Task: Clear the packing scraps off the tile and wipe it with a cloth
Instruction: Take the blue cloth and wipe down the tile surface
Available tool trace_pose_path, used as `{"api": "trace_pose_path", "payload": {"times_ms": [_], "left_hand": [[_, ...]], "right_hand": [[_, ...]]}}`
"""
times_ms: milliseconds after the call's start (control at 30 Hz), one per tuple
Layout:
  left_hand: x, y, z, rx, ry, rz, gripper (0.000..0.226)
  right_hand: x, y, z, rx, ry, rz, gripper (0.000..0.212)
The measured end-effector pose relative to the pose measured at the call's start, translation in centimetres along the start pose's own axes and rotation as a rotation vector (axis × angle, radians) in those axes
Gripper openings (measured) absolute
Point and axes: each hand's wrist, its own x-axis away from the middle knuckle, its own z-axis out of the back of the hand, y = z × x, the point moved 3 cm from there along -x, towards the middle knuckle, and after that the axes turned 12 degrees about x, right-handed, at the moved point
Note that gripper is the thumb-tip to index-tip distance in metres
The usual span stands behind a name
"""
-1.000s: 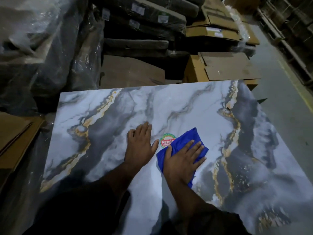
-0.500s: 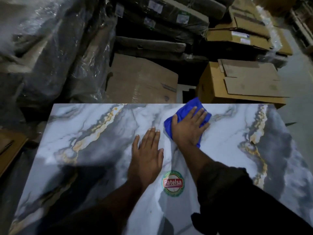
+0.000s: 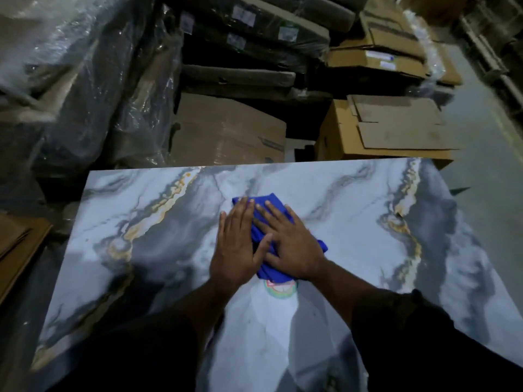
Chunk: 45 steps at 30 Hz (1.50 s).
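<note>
Both my hands lie flat, fingers straight, on the blue cloth (image 3: 261, 222) mid-tile (image 3: 353, 222): left hand (image 3: 237, 244) on its left edge, right hand (image 3: 291, 244) pressing its centre. Cloth partly covers a round sticker (image 3: 281, 290).

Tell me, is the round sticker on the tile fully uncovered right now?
No, the blue cloth overlaps the top of the sticker, leaving only its lower part visible on the tile.

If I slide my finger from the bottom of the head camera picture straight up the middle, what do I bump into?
Round sticker → blue cloth under the hands → far edge of the marble tile → plastic-wrapped cardboard box → stacked dark wrapped packs.
</note>
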Motion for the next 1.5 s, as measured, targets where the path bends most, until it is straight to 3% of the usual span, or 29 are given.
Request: {"api": "trace_pose_path", "payload": {"times_ms": [200,367,467,667,767,1000,1500], "left_hand": [[2.9,0.4,0.5,0.017,-0.143,-0.054,0.077],[9.8,3.7,-0.5,-0.001,-0.279,-0.203,0.084],[14.1,5.9,-1.2,-0.045,-0.344,-0.312,0.086],[19.6,8.5,-2.4,-0.058,-0.434,-0.371,0.082],[19.9,8.7,-2.5,-0.080,-0.435,-0.344,0.078],[16.7,9.3,-2.9,-0.071,-0.371,-0.254,0.054],[-1.1,8.6,-10.4,-0.150,-0.154,-0.044,0.029]], "right_hand": [[11.8,-6.9,-0.2,0.013,-0.010,-0.106,0.076],[21.5,-13.8,0.0,0.013,0.000,-0.333,0.079],[26.3,-17.3,0.0,0.043,-0.001,-0.646,0.079],[28.3,-19.2,0.9,-0.034,-0.075,-1.492,0.085],[27.7,-18.2,1.0,-0.129,-0.074,-1.724,0.086],[26.0,-13.1,-0.3,-0.103,-0.058,-1.816,0.083],[13.3,5.1,-0.9,0.054,-0.139,-1.505,0.092]]}}
